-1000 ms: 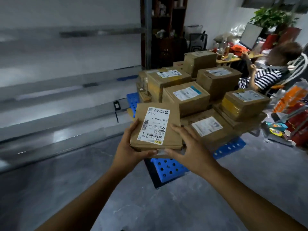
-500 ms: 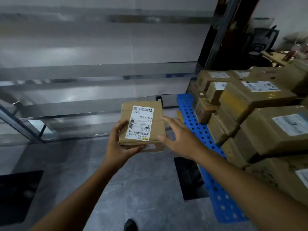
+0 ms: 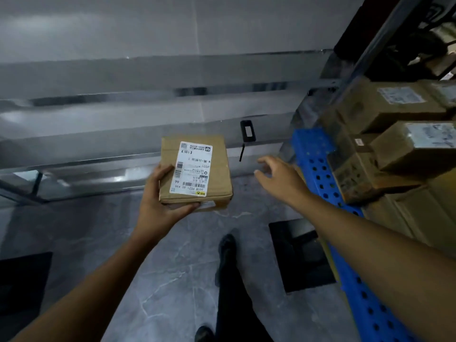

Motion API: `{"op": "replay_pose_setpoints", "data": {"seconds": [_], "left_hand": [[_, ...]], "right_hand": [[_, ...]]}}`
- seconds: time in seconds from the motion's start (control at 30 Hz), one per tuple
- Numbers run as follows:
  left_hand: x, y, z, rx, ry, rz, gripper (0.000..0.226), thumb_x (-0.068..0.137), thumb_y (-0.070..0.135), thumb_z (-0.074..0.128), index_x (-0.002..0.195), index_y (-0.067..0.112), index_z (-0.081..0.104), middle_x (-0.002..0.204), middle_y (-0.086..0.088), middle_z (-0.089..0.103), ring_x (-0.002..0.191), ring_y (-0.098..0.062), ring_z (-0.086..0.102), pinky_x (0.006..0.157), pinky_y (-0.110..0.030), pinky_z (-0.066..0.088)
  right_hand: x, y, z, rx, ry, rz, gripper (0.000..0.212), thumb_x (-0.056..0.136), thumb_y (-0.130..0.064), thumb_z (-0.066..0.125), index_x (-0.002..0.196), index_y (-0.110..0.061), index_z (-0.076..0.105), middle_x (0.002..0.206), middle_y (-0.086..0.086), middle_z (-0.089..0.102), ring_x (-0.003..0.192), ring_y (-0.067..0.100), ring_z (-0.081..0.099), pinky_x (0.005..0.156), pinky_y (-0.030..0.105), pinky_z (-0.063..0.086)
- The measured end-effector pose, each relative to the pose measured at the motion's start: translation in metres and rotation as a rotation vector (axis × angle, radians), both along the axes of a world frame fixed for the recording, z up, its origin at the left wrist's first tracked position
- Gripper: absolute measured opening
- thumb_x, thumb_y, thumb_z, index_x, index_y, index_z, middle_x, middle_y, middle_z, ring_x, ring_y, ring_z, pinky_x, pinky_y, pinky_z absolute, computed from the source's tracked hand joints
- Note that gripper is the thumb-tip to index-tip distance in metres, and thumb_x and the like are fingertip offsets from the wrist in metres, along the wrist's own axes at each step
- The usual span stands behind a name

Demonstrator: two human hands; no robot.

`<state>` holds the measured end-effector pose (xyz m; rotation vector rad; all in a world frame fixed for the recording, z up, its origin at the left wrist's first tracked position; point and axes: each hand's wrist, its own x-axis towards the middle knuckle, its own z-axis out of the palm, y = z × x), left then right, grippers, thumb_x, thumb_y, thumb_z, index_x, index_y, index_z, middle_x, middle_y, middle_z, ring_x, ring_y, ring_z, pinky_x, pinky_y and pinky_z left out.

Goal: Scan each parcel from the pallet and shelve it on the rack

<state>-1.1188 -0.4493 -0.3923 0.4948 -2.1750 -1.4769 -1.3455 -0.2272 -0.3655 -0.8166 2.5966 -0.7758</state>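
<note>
Your left hand [image 3: 160,206] grips the parcel [image 3: 197,169] at its near left corner, thumb on top beside the label [image 3: 192,166], fingers curled underneath. Your right hand [image 3: 281,178] hangs to the right of the parcel, not touching it, fingers loosely spread and holding nothing. Beyond and between your hands, a black device [image 3: 248,130] lies on the rack [image 3: 111,141]. Right of your right hand, boxes [image 3: 385,107] are stacked on the blue pallet [image 3: 318,166].

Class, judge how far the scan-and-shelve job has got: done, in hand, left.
Done: one parcel is off the pallet. In hand: the left hand grips it, label up; the open right hand reaches toward a black device, perhaps the scanner, on the rack. Left: scanning, shelving, and the stacked boxes.
</note>
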Motion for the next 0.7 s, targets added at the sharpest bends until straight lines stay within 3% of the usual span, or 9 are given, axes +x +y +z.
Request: {"op": "replay_pose_setpoints", "data": {"seconds": [0.17, 0.3, 0.4, 0.53, 0.7], "left_hand": [[-0.093, -0.051, -0.065, -0.002, -0.043, -0.019, 0.103, 0.061, 0.046, 0.093, 0.148, 0.037, 0.039, 0.157, 0.003, 0.038, 0.142, -0.016, 0.045, 0.112, -0.038, 0.047], [-0.174, -0.082, -0.118, 0.028, -0.052, -0.012, 0.104, 0.063, 0.041, 0.094, 0.15, 0.026, 0.039, 0.156, -0.005, 0.038, 0.143, -0.023, 0.045, 0.11, -0.053, 0.047], [-0.226, -0.106, -0.164, 0.016, -0.025, -0.041, 0.104, 0.067, 0.04, 0.094, 0.151, 0.015, 0.038, 0.157, -0.012, 0.036, 0.144, -0.026, 0.044, 0.111, -0.047, 0.048], [-0.272, -0.141, -0.23, -0.008, 0.001, -0.066, 0.108, 0.063, 0.033, 0.097, 0.151, 0.015, 0.037, 0.161, -0.01, 0.031, 0.147, -0.032, 0.039, 0.107, -0.058, 0.048], [-0.3, -0.164, -0.295, -0.026, 0.026, 0.011, 0.104, 0.064, 0.041, 0.093, 0.15, 0.023, 0.037, 0.159, -0.01, 0.034, 0.145, -0.03, 0.042, 0.109, -0.044, 0.048]], "right_hand": [[-0.125, -0.065, -0.096, 0.079, -0.068, -0.059, 0.037, 0.098, -0.033, 0.057, 0.13, -0.015, 0.056, 0.126, 0.01, 0.057, 0.111, 0.026, 0.056, 0.088, 0.034, 0.047], [-0.218, -0.12, -0.171, 0.048, -0.101, -0.127, 0.04, 0.098, -0.036, 0.058, 0.129, -0.01, 0.057, 0.121, 0.014, 0.06, 0.108, 0.027, 0.058, 0.077, 0.026, 0.041], [-0.274, -0.162, -0.223, 0.041, -0.128, -0.168, 0.045, 0.097, -0.037, 0.06, 0.133, -0.009, 0.054, 0.125, 0.015, 0.059, 0.11, 0.028, 0.059, 0.084, 0.029, 0.047], [-0.335, -0.212, -0.29, 0.125, -0.166, -0.216, 0.065, 0.096, -0.043, 0.06, 0.148, -0.011, 0.038, 0.14, 0.019, 0.047, 0.125, 0.034, 0.05, 0.101, 0.044, 0.047], [-0.392, -0.255, -0.366, 0.276, -0.13, -0.258, 0.078, 0.093, -0.047, 0.059, 0.155, -0.017, 0.024, 0.147, 0.023, 0.032, 0.131, 0.041, 0.038, 0.101, 0.05, 0.045]]}}
